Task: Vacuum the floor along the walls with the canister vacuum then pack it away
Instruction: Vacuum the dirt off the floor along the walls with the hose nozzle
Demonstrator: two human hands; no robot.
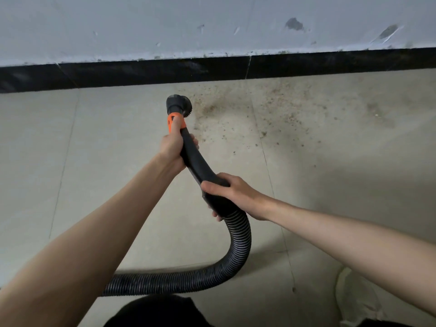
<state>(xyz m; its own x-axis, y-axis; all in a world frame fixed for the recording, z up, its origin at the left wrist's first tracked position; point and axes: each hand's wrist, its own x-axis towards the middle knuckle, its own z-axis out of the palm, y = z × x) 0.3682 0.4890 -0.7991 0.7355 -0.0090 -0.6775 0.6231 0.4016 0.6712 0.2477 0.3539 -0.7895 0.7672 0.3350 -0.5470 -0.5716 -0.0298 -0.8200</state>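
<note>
Your left hand [173,149] and right hand [230,192] both grasp the vacuum wand [193,159], brush nozzle [179,105] at frame centre near the skirting. Floor left looks clean; debris [247,109] right remains, packing not yet begun.

Black vacuum wand [192,159], round brush [179,105] beside debris [226,119].

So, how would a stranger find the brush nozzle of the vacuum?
Find the black skirting under the grey wall. Just below it, the left hand holds a black wand. The nozzle is its round tip, above the only orange collar.
</note>
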